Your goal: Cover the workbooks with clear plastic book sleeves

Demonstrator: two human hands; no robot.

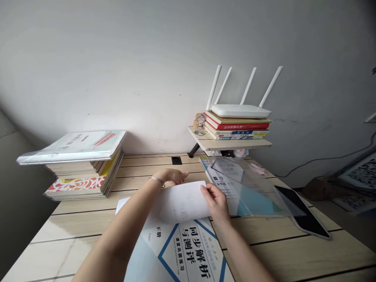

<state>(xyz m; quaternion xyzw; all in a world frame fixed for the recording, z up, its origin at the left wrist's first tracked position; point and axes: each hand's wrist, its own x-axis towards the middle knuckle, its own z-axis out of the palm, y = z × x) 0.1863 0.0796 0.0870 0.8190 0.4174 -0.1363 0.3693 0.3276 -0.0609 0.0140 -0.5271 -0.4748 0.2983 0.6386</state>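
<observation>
A workbook (190, 254) with a white and blue cover and large dark Chinese characters lies turned sideways on the table in front of me. Over its far part bends a white sheet of paper (179, 203); whether it is joined to the workbook I cannot tell. My right hand (216, 201) pinches the sheet's far right corner between thumb and fingers. At the sheet's far edge is my left hand (173, 176), a bracelet at its wrist, its thumb stretched to the right and its other fingers partly hidden. Right of the sheet, a clear plastic cover (252, 192) overlaps a mathematics book (217, 178).
A book stack (85, 168) stands on the left of the wooden table (258, 243). A black tablet-like panel (305, 215) lies at the right edge. Behind, a raised shelf (235, 145) bears books (237, 127) and a white router (241, 110) with tall antennas.
</observation>
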